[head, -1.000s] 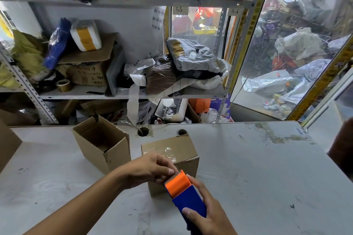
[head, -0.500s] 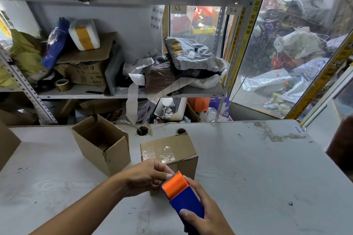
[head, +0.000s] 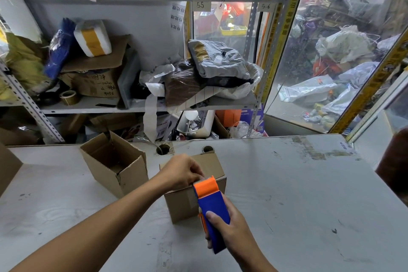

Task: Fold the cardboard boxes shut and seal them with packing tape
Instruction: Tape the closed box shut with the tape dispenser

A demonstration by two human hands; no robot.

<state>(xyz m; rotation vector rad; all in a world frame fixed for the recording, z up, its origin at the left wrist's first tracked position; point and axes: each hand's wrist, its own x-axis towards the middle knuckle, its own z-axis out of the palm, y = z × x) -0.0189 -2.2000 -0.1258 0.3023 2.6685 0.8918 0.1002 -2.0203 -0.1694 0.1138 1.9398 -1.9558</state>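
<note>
A person's two bare forearms reach forward over a scuffed white bench (head: 287,194), seen from a camera on their head. The landmark is a small closed cardboard box (head: 212,163) standing on the bench near its middle, its top flaps folded down and glossy with clear tape. The right hand (head: 229,229) is wrapped around a tape dispenser (head: 212,212), blue in the body with an orange front end, held just in front of the closed box so that the orange end rises over the box's near top edge. The left hand (head: 181,172) comes in from the left and covers the left part of the box top, fingers curled and pinched together right at the dispenser's orange tip; whether they hold the tape end itself is too small to tell. To the left of the closed box, a little apart from it, stands an open cardboard box (head: 114,170), its flaps up and its inside in shadow. Behind the closed box, two round holes (head: 163,149) are cut in the bench near its far edge. Beyond that edge rise metal shelves (head: 141,106) crowded with cartons, wrapped parcels and plastic bags, and a roll of brown tape (head: 68,97) lies on the middle shelf, far to the left.
</note>
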